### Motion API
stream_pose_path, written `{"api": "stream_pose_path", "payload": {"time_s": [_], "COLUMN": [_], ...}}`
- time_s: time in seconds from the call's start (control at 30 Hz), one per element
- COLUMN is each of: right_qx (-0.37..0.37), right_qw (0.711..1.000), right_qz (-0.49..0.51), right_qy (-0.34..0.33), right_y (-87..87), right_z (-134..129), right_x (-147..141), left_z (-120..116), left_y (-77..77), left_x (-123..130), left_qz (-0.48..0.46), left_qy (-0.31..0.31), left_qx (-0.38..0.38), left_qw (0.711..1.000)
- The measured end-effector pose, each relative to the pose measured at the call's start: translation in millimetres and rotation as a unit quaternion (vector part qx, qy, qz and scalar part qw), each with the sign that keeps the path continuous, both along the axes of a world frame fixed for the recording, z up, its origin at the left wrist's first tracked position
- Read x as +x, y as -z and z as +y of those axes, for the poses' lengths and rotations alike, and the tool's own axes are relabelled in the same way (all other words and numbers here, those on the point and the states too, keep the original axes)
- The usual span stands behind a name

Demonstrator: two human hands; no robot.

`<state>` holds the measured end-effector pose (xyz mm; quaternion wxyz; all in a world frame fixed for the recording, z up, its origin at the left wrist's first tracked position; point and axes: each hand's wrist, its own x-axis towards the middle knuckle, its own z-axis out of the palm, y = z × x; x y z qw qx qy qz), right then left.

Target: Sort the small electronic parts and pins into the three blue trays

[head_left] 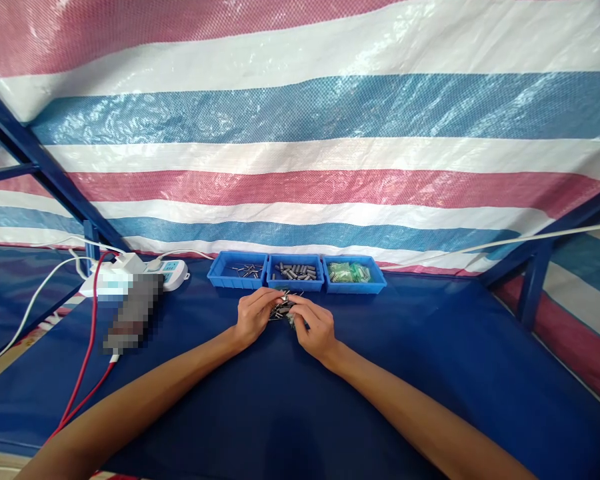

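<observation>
My left hand (pixel 254 316) and my right hand (pixel 316 329) meet over a small pile of mixed metal parts (pixel 282 311) on the blue table. The left fingers are closed in a pinch near a tiny silvery piece. The right index finger reaches toward the left fingertips while its other fingers curl in. What either pinch holds is too small to make out. Just behind stand three blue bins: the left bin (pixel 237 283) has thin metal pins (pixel 250 272), the middle bin (pixel 295 285) dark grey cylinders (pixel 294 271), the right bin (pixel 356 288) greenish clear packets (pixel 350 272).
At left a white power strip (pixel 175 275) carries plugs and white cables. A blurred-out dark object (pixel 135 312) lies beside it, joined to a red cable (pixel 91 327). Striped sheeting (pixel 300 157) hangs behind the table, with blue metal posts (pixel 533 283) at the sides.
</observation>
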<state>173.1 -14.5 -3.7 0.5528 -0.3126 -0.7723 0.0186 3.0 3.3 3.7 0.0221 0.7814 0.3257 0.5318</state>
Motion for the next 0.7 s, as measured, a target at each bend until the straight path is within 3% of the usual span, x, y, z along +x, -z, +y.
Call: {"api": "stream_pose_path", "payload": {"time_s": [0.7], "right_qx": [0.009], "right_qw": [1.0], "right_qz": [-0.024], "right_qy": [0.006], "right_y": [3.2], "right_z": [-1.2], "right_x": [-0.1], "left_z": [0.4], "left_y": [2.0], "left_x": [-1.5], "left_qz": [-0.009], "left_qy": [-0.014], "left_qx": [-0.018], "left_qw": [1.0]}}
